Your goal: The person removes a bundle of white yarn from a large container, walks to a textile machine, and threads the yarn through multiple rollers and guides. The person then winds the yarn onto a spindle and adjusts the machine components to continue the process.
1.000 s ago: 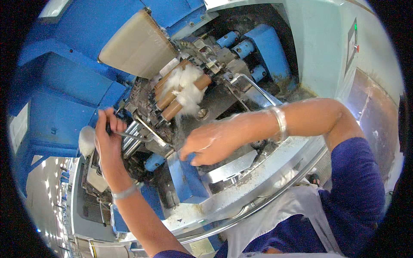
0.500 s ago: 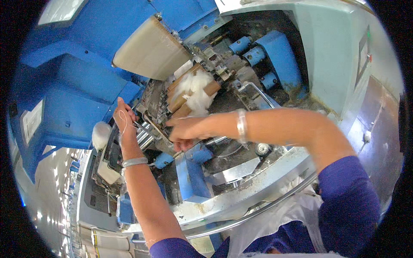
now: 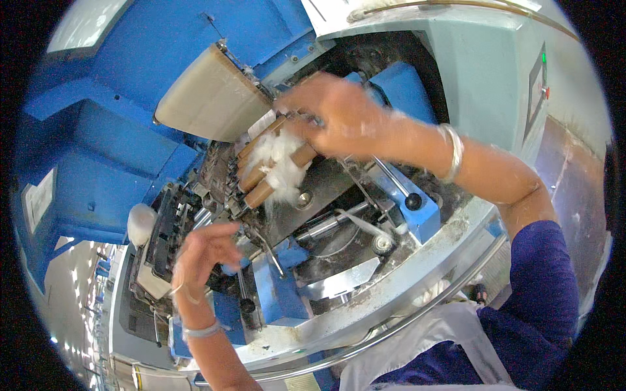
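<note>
machine: a large blue and pale-green machine [image 3: 117, 117] filled the view, its open middle full of metal parts and lint.
cover: a beige curved cover [image 3: 208, 98] stood tilted up at the machine's upper left, just above the rollers.
right hand: the right hand [image 3: 332, 117] reached in from the right edge, knuckles up, fingers curled down onto the upper ends of the rollers; whether it gripped anything could not be told.
left hand: the left hand [image 3: 202, 251] hovered at the machine's lower left, fingers loosely spread, grasping nothing, just below the rollers.
rollers: tan rollers [image 3: 274, 179] lay side by side, slanted, at the machine's centre.
fibre: a white tuft of fibre [image 3: 280, 159] clung over the rollers, just beside the right hand's fingers.
lever: a black-knobbed lever [image 3: 412, 201] stood right of the rollers.
</note>
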`<state>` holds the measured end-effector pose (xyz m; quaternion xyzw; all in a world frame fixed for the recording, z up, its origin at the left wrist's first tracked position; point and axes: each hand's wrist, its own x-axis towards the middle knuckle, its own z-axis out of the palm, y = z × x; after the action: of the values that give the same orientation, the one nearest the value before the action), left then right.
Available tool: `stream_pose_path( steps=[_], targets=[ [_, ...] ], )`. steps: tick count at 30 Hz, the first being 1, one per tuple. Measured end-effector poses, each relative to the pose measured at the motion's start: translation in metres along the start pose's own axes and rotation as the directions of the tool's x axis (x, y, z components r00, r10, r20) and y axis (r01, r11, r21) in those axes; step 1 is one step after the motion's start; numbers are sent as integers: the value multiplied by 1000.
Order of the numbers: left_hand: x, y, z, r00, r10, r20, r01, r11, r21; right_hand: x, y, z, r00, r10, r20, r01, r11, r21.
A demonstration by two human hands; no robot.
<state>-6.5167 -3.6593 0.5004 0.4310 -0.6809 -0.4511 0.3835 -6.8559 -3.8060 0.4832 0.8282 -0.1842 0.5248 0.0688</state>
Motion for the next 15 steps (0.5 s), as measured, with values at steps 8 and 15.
stream_pose_path(
  steps=[8,15],
  targets=[
    [105,24,50,672,709,-217,-117,390,913,22,76,66,970,240,-43,-231,961,155],
    [122,-52,-33,319,755,-573,-275,652,706,19,82,90,935,209,-287,-158,969,188]
  ],
)
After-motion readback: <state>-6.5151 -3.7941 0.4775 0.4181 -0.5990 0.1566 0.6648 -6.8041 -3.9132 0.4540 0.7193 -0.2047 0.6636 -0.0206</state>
